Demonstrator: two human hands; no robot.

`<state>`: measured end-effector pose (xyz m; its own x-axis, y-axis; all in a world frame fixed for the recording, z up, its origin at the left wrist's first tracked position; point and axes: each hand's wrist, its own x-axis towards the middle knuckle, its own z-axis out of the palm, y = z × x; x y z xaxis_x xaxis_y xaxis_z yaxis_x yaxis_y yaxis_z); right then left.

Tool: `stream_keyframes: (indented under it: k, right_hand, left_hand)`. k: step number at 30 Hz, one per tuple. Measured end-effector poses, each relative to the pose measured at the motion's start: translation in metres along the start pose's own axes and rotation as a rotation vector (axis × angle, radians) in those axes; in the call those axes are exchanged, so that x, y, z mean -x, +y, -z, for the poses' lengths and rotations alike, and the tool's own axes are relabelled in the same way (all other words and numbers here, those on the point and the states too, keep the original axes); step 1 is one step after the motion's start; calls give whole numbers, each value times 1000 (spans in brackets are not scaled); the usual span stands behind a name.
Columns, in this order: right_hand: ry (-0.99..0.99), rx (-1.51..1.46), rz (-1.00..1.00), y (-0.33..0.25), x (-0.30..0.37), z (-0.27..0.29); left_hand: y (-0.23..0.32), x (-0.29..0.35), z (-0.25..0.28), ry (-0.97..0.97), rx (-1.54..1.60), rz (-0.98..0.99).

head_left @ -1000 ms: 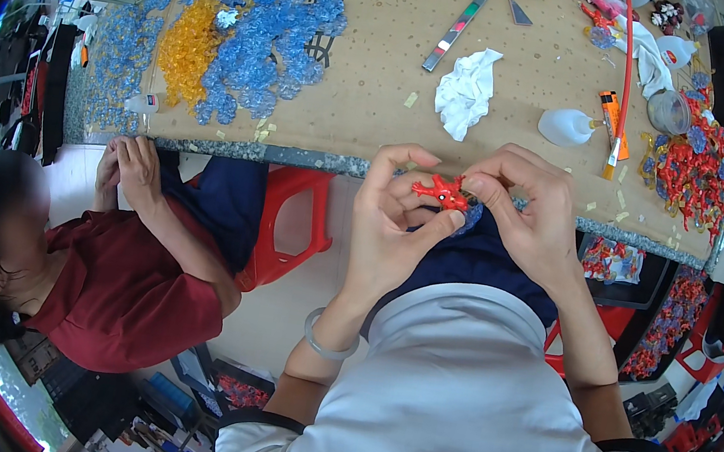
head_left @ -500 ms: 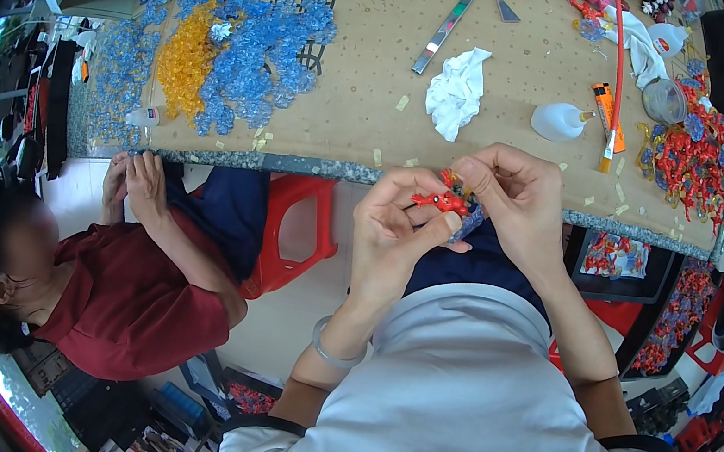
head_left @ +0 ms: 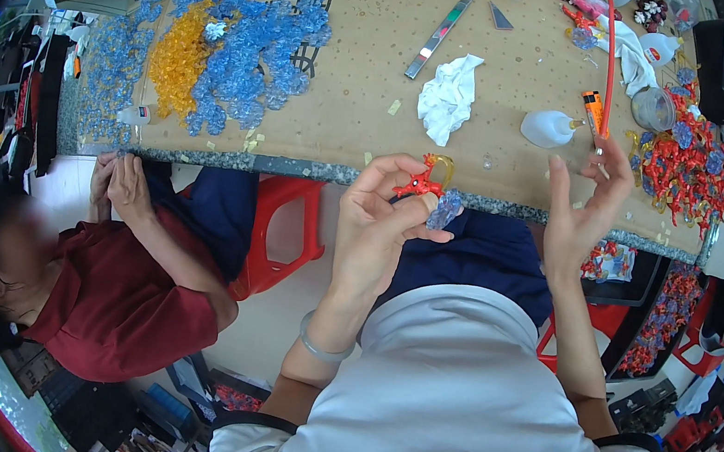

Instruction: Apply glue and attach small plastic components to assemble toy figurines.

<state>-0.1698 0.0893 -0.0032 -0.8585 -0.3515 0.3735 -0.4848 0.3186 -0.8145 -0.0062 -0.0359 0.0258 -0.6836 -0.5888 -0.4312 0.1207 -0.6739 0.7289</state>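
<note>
My left hand [head_left: 376, 209] pinches a small red plastic figurine [head_left: 421, 184] just off the table's near edge. A translucent yellow loop [head_left: 447, 173] and a clear blue base [head_left: 446, 209] are joined to the figurine. My right hand [head_left: 588, 204] is open, thumb apart from the fingers, over the table edge. Its fingertips are at the lower end of a long red-handled brush [head_left: 607, 76] and hide the bristles. Beside them lie an orange tube-like item [head_left: 592, 109] and a white squeeze bottle [head_left: 548, 128].
Blue clear pieces [head_left: 252, 51] and yellow ones [head_left: 183, 54] lie heaped at left. Red figurines [head_left: 685, 162] are piled at right near a round clear tub [head_left: 654, 109]. Crumpled tissue [head_left: 447, 98] and a flat blade-like strip [head_left: 440, 35] lie mid-table. A person [head_left: 128, 285] sits left.
My right hand has let go of the figurine and moved right to the brush, its fingers spreading. My left hand keeps the figurine, which is now turned and more exposed.
</note>
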Motion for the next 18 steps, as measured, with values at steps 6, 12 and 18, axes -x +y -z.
stream_keyframes:
  k: [6, 12, 18]
  right_hand:
    - [-136, -5, -36, 24, -13, -23]
    - [-304, -173, 27, -3, -11, -15]
    - [-692, -150, 239, -52, -9, 25]
  left_hand:
    - [9, 1, 1, -10, 36, -5]
    - [19, 5, 6, -1, 85, -46]
    - [26, 9, 10, 3, 83, -56]
